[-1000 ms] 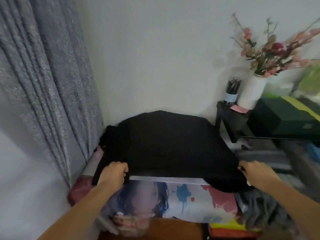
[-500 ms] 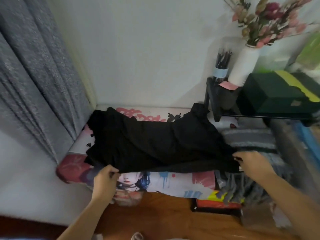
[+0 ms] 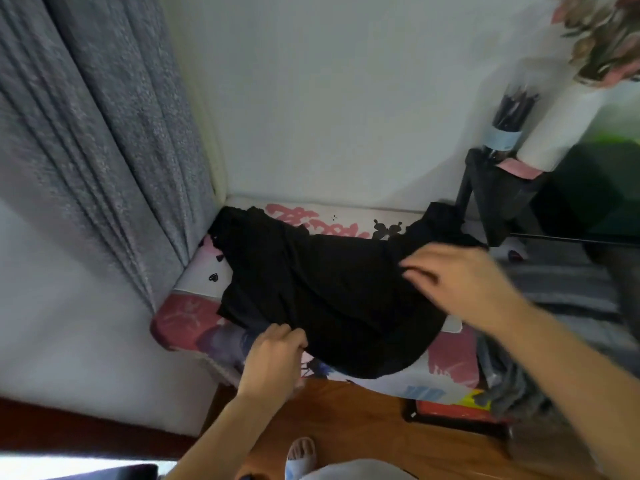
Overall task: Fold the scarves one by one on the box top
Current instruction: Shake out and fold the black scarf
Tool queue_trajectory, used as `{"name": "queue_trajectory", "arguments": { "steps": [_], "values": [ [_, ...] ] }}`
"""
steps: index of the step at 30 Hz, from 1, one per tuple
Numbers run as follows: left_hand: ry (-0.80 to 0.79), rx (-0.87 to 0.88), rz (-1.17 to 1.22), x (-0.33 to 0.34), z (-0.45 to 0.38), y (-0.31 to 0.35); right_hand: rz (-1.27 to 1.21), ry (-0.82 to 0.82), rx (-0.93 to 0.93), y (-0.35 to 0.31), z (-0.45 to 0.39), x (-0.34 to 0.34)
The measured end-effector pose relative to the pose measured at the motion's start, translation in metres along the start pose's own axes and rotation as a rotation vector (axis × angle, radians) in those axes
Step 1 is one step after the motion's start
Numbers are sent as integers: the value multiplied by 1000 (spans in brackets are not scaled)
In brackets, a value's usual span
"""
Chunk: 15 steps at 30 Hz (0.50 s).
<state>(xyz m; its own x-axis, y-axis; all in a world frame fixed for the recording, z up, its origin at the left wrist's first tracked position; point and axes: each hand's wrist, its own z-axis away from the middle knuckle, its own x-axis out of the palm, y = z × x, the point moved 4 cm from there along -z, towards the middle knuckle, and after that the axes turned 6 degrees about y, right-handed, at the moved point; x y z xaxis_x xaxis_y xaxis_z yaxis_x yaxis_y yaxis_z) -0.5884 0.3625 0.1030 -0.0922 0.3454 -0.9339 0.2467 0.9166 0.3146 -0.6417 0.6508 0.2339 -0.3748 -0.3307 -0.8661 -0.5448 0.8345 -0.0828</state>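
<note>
The black scarf (image 3: 332, 299) is spread on the printed box top (image 3: 346, 220). Its near edge is pinched by the left hand (image 3: 273, 358). The right hand (image 3: 464, 282), moved inward since earlier, rests loosely open upon it.

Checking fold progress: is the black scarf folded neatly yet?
No. The black scarf lies rumpled across the box top, its front edge overhanging.

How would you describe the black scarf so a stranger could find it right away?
Look at the printed box top in the corner beside the grey curtain. The black scarf lies spread across it, under both hands. It is the only plain black cloth; the pile to its right is grey and striped.
</note>
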Motion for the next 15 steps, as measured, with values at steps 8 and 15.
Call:
{"name": "queue_trajectory", "arguments": {
  "steps": [8, 15],
  "values": [
    [275, 142, 257, -14, -35, -1, -334, -280, 401, -121, -2, 148],
    [75, 3, 119, 0, -89, -49, -332, -113, 458, -103, -38, 98]
  ]
}}
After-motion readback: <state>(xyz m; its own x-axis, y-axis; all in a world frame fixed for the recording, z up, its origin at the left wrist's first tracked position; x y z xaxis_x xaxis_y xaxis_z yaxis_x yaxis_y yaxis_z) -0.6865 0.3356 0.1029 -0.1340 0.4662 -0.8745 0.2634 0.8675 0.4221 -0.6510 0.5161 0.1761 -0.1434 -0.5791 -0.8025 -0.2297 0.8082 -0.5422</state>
